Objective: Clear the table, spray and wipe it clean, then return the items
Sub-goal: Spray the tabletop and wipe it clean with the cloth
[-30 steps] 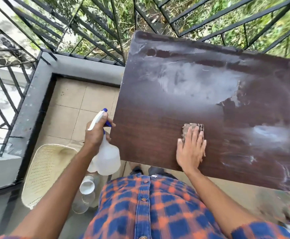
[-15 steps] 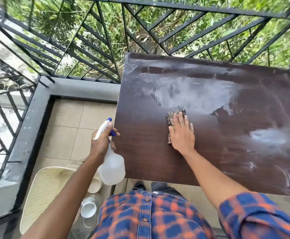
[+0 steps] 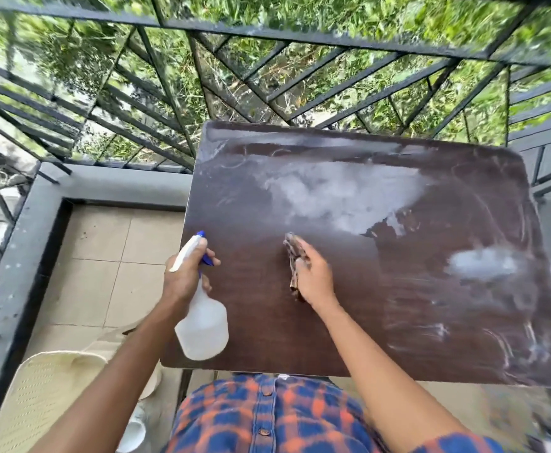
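I log table (image 3: 267, 338) dark brown, wood grain, white hazy smears (densest at far centre); spray bottle (image 3: 202, 328) translucent white, blue trigger; cloth (image 3: 292, 256) mottled brown; shirt (image 3: 267, 416) blue-orange plaid; basket (image 3: 48, 397) cream, dotted perforations; railing (image 3: 333, 44) black; floor tiles (image 3: 104, 256) beige.

Bright daylight, motion blur, warped edges
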Demonstrator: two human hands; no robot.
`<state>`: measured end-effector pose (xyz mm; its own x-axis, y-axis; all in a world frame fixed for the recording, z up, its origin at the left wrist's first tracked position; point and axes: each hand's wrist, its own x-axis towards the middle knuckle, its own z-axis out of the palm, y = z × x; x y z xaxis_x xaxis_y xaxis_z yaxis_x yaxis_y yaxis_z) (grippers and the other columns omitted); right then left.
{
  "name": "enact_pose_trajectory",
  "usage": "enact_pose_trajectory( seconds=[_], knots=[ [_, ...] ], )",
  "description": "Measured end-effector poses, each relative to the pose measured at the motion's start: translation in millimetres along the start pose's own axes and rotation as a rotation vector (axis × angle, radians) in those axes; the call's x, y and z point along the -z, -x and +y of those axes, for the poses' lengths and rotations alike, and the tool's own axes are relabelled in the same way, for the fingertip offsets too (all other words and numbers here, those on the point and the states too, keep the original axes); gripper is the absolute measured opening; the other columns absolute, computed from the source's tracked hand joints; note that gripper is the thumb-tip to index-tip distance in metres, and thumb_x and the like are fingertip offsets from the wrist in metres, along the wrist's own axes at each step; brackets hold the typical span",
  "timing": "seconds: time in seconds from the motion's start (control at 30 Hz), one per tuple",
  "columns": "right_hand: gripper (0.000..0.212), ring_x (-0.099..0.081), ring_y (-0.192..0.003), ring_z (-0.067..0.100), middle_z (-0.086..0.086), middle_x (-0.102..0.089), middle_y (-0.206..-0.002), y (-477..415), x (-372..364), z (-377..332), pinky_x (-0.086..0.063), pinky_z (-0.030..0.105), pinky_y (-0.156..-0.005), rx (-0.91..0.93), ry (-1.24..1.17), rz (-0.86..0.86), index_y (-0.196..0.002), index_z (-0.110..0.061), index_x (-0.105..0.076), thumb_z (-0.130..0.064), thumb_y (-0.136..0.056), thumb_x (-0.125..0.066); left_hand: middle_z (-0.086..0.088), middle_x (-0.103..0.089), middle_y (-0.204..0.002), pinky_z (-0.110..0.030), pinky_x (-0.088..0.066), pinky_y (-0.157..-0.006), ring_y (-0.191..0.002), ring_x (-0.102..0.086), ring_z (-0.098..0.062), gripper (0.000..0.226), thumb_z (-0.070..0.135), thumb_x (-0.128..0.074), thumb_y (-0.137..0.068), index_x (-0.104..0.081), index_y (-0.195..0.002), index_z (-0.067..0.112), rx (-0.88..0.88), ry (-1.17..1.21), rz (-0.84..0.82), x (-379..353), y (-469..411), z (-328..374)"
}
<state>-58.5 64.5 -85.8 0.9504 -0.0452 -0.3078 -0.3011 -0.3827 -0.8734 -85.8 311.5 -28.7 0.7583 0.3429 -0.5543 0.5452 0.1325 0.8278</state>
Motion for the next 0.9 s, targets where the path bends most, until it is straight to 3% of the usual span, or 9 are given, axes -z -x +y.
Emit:
enact_pose_trajectory(
  seconds=[0.17,0.2,0.27,0.33,0.4,0.5,0.6,0.67,0.9],
  knots=[
    [0.062,-0.062,-0.117,0.023,0.008,-0.060,-0.141,-62.5,76.9,1.7,-0.049,0.041,-0.101,-0.280,-0.692,-0.056,-0.146,-0.023,-0.049,0.009,-0.093,-0.048,-0.012,-0.072,-0.083,-0.029,-0.042,-0.047,-0.035,-0.041,-0.023,0.038,0.042,-0.057,-0.102,-0.066,-0.083,0.010,-0.016,-0.018,-0.019,-48.7,-8.7,13.8],
    [0.062,-0.062,-0.118,0.022,0.008,-0.061,-0.140,-69.3,94.1,6.9,-0.051,0.040,-0.100,-0.298,-0.651,-0.048,-0.147,-0.020,-0.050,0.009,-0.092,-0.050,-0.012,-0.072,-0.083,-0.029,-0.041,-0.047,-0.034,-0.041,-0.023,0.038,0.040,-0.056,-0.103,-0.065,-0.084,0.008,-0.024,-0.023,-0.016,-57.6,-9.6,16.0],
    [0.062,-0.063,-0.117,0.015,0.002,-0.062,-0.139,-77.8,125.8,22.3,-0.053,0.030,-0.099,-0.229,-0.203,0.056,-0.142,-0.021,-0.057,0.009,-0.088,-0.052,-0.012,-0.071,-0.083,-0.031,-0.041,-0.050,-0.033,-0.042,-0.023,0.038,0.037,-0.054,-0.105,-0.065,-0.086,0.005,-0.032,-0.036,-0.018,-77.0,-11.4,20.5],
    [0.052,-0.067,-0.101,0.015,-0.005,-0.070,-0.122,-80.5,144.8,38.9,-0.055,0.038,-0.094,-0.144,0.196,0.269,-0.128,-0.028,-0.067,0.001,-0.088,-0.051,-0.013,-0.071,-0.085,-0.032,-0.041,-0.052,-0.032,-0.042,-0.023,0.039,0.036,-0.054,-0.105,-0.065,-0.088,0.003,-0.031,-0.039,-0.019,-92.5,-13.7,24.2],
    [0.039,-0.065,-0.094,0.015,-0.007,-0.071,-0.111,-76.0,147.0,45.0,-0.055,0.041,-0.091,-0.031,0.274,0.378,-0.118,-0.030,-0.071,-0.010,-0.089,-0.052,-0.014,-0.072,-0.086,-0.033,-0.042,-0.053,-0.033,-0.042,-0.024,0.041,0.037,-0.054,-0.105,-0.065,-0.091,0.000,-0.029,-0.048,-0.019,-104.1,-14.0,26.6],
    [0.039,-0.055,-0.121,0.019,-0.002,-0.065,-0.129,-73.2,127.1,51.7,-0.044,0.037,-0.107,0.268,0.451,0.244,-0.125,-0.023,-0.068,-0.020,-0.089,-0.052,-0.012,-0.072,-0.086,-0.034,-0.042,-0.055,-0.036,-0.042,-0.025,0.044,0.037,-0.054,-0.104,-0.065,-0.095,-0.004,-0.026,-0.065,-0.002,-118.4,-12.8,27.6],
    [0.053,-0.024,-0.151,0.021,0.001,-0.034,-0.162,-75.4,104.7,59.6,-0.019,0.041,-0.124,0.388,0.713,-0.035,-0.149,-0.023,-0.048,-0.028,-0.096,-0.054,-0.011,-0.073,-0.087,-0.035,-0.044,-0.056,-0.036,-0.043,-0.025,0.044,0.040,-0.055,-0.103,-0.065,-0.094,-0.002,-0.032,-0.079,-0.005,-123.8,-11.2,29.7],
    [0.057,-0.012,-0.155,0.023,0.001,-0.019,-0.168,-78.5,97.1,68.0,-0.014,0.046,-0.126,0.399,0.869,-0.059,-0.157,-0.023,-0.033,-0.034,-0.102,-0.045,-0.009,-0.074,-0.086,-0.034,-0.044,-0.055,-0.035,-0.043,-0.024,0.043,0.041,-0.055,-0.103,-0.066,-0.091,0.001,-0.032,-0.087,0.005,-126.0,-11.8,31.5],
    [0.058,-0.013,-0.154,0.028,0.006,-0.018,-0.168,-97.5,106.0,78.9,-0.016,0.053,-0.123,0.148,0.874,0.212,-0.158,-0.023,-0.027,-0.036,-0.103,-0.039,-0.010,-0.074,-0.084,-0.031,-0.043,-0.048,-0.038,-0.044,-0.024,0.041,0.048,-0.057,-0.095,-0.067,-0.084,0.010,-0.023,-0.051,0.031,-123.1,-14.1,37.2]
  ],
)
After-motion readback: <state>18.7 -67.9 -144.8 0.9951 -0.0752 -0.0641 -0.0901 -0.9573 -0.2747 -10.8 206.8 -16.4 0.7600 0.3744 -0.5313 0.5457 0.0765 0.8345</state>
